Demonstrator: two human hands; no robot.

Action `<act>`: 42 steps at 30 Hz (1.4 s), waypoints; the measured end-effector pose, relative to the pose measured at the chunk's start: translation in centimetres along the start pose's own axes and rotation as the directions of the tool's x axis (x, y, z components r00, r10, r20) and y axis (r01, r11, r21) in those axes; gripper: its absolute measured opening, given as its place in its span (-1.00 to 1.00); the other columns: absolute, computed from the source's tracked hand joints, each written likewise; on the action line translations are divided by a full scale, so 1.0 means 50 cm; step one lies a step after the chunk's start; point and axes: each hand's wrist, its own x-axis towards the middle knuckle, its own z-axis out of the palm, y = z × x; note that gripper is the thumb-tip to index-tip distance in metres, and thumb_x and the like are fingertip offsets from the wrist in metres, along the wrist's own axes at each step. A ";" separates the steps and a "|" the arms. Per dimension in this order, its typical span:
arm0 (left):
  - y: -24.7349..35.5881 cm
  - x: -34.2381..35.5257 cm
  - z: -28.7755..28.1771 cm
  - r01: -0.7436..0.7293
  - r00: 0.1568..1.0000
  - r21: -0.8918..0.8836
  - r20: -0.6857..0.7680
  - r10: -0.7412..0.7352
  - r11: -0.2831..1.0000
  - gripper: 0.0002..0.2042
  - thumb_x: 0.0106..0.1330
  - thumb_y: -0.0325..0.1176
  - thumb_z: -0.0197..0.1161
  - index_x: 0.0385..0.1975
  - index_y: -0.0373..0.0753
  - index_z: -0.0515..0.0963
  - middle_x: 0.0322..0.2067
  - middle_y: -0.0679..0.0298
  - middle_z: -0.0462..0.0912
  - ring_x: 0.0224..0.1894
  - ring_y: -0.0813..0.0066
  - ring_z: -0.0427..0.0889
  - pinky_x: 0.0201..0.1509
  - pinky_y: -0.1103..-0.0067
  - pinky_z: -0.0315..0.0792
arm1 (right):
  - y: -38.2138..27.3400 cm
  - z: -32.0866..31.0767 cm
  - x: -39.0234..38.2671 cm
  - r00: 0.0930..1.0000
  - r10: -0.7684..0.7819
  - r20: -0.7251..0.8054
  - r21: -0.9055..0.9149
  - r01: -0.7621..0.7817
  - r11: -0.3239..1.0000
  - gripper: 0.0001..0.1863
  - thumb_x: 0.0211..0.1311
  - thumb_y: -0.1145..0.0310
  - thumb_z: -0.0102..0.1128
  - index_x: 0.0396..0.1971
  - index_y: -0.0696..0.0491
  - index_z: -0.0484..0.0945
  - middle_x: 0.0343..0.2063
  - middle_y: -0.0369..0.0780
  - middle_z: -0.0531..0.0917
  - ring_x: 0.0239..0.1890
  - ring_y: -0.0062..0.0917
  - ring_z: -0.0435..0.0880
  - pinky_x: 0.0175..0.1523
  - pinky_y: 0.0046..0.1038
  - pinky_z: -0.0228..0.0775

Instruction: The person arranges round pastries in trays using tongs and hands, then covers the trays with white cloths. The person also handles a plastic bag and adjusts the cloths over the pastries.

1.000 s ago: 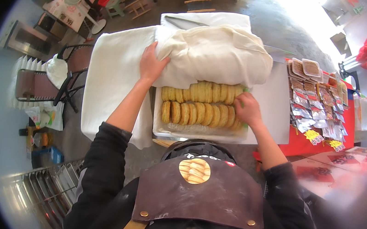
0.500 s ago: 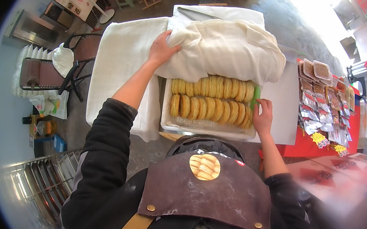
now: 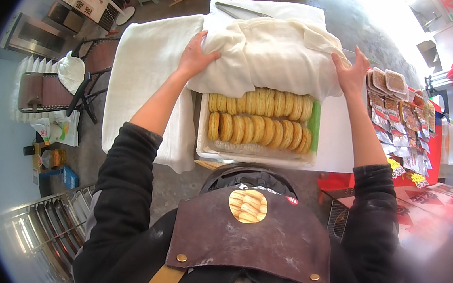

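Note:
Rows of round golden pastries (image 3: 259, 132) stand on edge in a white tray (image 3: 286, 164), with a green strip (image 3: 314, 125) along its right side. A rumpled white cloth (image 3: 283, 57) covers the far part of the tray and hides what lies under it. My left hand (image 3: 195, 59) holds the cloth's left edge, thumb and fingers on either side of a fold. At the cloth's right edge is my right hand (image 3: 352, 73), its fingers spread and the thumb against the fabric.
Metal tongs (image 3: 238, 11) lie on white cloth at the far end. Another white cloth (image 3: 149, 80) drapes the table's left. Packaged goods (image 3: 395, 118) sit on a red-covered table at right. A folding chair (image 3: 53, 87) and a tray rack (image 3: 52, 227) stand at left.
My right hand has left the green strip at the tray's right side and moved up to the cloth's right edge. The left hand stays at the cloth's left edge.

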 end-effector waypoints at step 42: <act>0.086 -0.482 0.180 0.625 0.767 -0.111 0.269 -0.582 0.772 0.12 -0.02 0.01 0.68 0.54 -0.36 0.24 0.31 -0.24 0.59 0.35 -0.14 0.62 0.40 0.23 0.51 | -0.248 -0.023 -0.433 0.367 -0.520 0.772 0.370 0.405 0.836 0.00 -0.14 0.18 0.70 0.37 0.15 0.42 0.15 -0.10 0.52 0.25 -0.16 0.50 0.34 -0.12 0.41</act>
